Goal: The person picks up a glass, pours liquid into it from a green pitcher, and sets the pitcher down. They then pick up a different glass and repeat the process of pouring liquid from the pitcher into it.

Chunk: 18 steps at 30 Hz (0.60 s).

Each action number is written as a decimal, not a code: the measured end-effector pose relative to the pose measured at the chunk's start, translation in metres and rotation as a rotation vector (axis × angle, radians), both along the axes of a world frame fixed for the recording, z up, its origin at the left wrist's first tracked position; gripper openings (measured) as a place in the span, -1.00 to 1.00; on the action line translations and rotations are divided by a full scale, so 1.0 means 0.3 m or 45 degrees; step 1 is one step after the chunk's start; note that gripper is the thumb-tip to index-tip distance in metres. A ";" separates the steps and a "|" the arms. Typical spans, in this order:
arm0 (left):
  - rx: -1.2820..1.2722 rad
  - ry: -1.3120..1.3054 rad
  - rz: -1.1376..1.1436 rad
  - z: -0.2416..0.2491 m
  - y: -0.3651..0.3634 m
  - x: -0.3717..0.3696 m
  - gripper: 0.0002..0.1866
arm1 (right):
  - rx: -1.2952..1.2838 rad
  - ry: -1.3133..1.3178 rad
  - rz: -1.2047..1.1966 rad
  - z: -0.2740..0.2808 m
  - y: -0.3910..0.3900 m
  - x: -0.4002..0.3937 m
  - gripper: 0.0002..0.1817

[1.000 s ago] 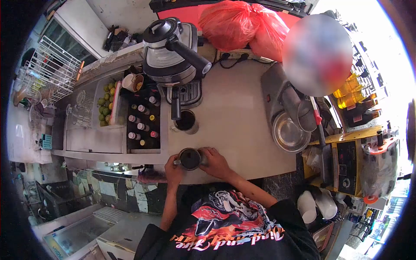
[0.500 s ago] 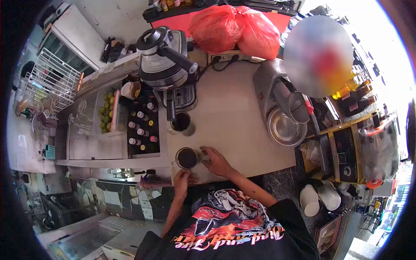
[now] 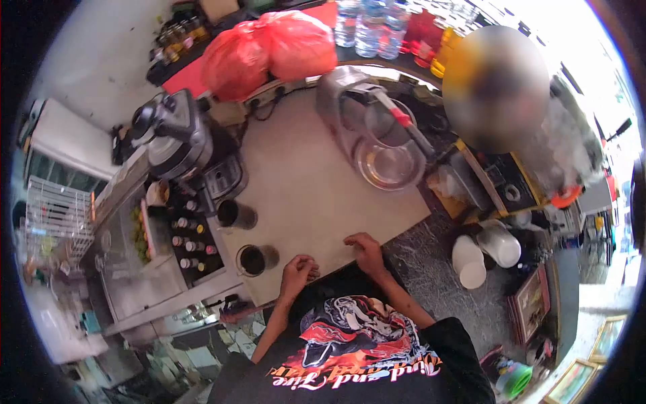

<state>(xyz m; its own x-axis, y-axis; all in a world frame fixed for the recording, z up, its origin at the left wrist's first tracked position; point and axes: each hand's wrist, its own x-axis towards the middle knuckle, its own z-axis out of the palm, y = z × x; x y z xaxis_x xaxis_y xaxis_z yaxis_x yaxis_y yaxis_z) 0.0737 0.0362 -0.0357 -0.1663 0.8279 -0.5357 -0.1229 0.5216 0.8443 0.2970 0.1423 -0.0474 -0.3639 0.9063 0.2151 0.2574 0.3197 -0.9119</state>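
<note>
Two glass mugs of dark liquid stand on the pale board at its left side. The nearer mug [image 3: 260, 260] is close to the front edge, and the farther mug [image 3: 237, 214] is beside the coffee machine. My left hand [image 3: 297, 275] hovers just right of the nearer mug, apart from it, fingers loosely bent and holding nothing I can see. Over the front edge of the board, my right hand [image 3: 365, 249] is open with its fingers pointing left and forward, nothing visible in it.
An espresso machine [image 3: 178, 138] stands at the back left beside a rack of bottles [image 3: 192, 236]. A steel basin [image 3: 389, 165] with a red-handled tool sits at the back right. Red plastic bags [image 3: 299, 47] lie behind. White cups [image 3: 469, 259] stand at right.
My view has turned to the right. Both hands have moved away from the nearer mug, my right hand farther off. The mugs still stand on the board.
</note>
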 end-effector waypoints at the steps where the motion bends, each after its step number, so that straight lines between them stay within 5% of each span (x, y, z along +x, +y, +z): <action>1: -0.046 -0.073 0.019 -0.008 0.021 0.011 -0.80 | -0.002 -0.004 -0.043 -0.008 -0.014 0.055 -0.67; 6: -0.026 -0.093 -0.213 -0.029 0.161 0.078 -0.80 | -0.295 -0.099 -0.643 -0.057 -0.142 0.293 -0.66; 18: 0.111 0.101 -0.657 0.025 0.375 0.402 -0.83 | -0.313 -0.187 -1.250 -0.045 -0.401 0.523 -0.71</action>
<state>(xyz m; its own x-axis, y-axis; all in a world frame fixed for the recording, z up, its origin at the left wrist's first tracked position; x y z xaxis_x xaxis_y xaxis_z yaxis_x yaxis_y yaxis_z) 0.1942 0.1487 -0.0283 0.2371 0.8538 -0.4635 0.1970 0.4250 0.8835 0.4539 0.0220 -0.0610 0.5549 0.8319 -0.0038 0.4197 -0.2839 -0.8621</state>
